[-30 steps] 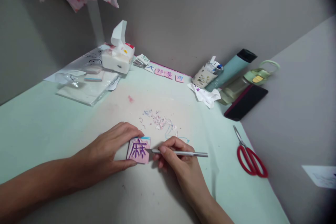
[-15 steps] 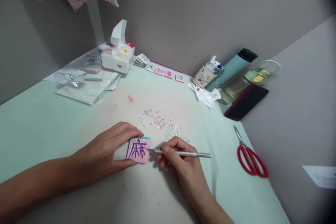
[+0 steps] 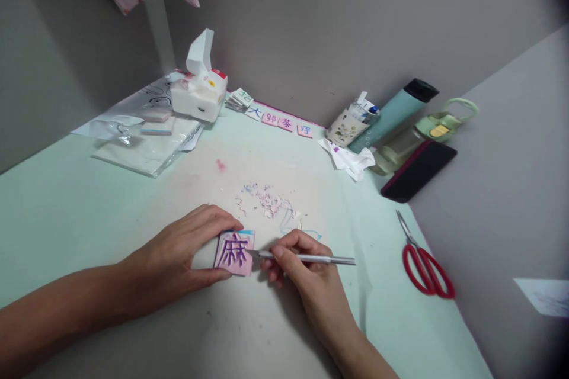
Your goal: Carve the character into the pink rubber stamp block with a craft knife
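A square pink block [image 3: 235, 253] with a raised purple character and a blue strip on its top edge lies on the table. My left hand [image 3: 191, 249] grips the block's left side, with thumb below and fingers above. In my right hand [image 3: 306, 266] is a silver craft knife [image 3: 331, 260], held like a pen. The knife's blade points left and meets the right part of the character. Pink and white shavings [image 3: 269, 201] lie on the table just beyond the hands.
Red-handled scissors [image 3: 422, 266] lie at the right. Behind are a tissue pack [image 3: 198, 98], small character tiles [image 3: 271, 119], a pen cup [image 3: 349, 125], bottles [image 3: 395, 112] and a leaning phone [image 3: 418, 172]. Plastic-wrapped sheets [image 3: 142, 151] rest at the left.
The whole view has shifted very slightly. Both hands, the block and the knife stay in nearly the same position relative to each other.
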Motion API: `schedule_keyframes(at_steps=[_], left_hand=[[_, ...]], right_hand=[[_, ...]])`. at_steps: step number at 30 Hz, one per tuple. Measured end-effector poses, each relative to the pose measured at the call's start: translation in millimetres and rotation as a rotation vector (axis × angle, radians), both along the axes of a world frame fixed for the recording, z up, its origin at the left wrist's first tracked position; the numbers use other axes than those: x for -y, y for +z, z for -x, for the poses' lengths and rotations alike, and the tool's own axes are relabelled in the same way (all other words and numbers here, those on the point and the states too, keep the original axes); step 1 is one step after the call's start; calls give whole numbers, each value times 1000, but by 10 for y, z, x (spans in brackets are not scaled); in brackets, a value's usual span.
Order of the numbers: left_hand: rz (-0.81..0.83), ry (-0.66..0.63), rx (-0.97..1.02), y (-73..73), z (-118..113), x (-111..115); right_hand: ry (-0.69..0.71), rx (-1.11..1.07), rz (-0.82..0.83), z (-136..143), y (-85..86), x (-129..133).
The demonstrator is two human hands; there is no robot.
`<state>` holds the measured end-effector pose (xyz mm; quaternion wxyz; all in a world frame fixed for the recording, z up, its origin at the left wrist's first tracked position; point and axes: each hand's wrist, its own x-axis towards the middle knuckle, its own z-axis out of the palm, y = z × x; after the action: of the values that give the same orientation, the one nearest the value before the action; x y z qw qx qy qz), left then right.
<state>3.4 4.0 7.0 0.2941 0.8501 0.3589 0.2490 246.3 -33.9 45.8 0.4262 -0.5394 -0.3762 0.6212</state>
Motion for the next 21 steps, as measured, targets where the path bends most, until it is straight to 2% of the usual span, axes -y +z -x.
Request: schedule_keyframes(at_steps=[21], left_hand=[[-1, -29, 20, -18, -13, -6]], right_hand=[[52, 50, -57, 20, -27, -7]])
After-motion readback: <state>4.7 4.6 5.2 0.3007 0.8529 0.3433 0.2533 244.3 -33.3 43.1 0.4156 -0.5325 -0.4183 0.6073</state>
